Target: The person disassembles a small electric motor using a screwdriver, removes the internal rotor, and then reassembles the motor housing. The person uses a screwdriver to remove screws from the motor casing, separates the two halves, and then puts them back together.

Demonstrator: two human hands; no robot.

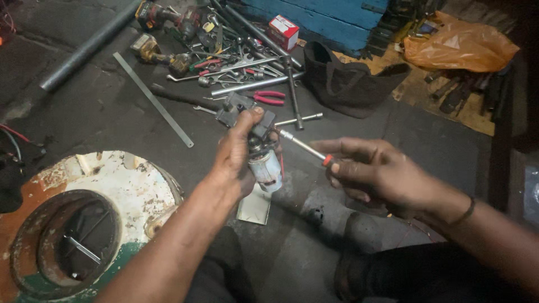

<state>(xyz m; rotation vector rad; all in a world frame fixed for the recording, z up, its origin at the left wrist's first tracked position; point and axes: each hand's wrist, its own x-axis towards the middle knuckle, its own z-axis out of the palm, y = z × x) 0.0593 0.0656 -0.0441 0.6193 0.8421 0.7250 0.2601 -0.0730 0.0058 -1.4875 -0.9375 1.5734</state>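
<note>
My left hand [236, 154] grips a small electric motor [263, 163] with a dark gearbox on top and a pale cylindrical body below, held upright over the floor. My right hand [373, 171] holds a screwdriver [303, 146] with a metal shaft and a red collar at the handle. Its tip reaches the upper side of the motor near the gearbox. A thin red wire hangs beside the motor.
A rusty white and green round housing [120, 191] lies at lower left. A flat metal plate [255, 206] rests under the motor. Farther off lie several wrenches and pliers [269, 97], drills [163, 53], a steel ruler [151, 98], pipes, a black bag [348, 81] and an orange plastic bag [460, 47].
</note>
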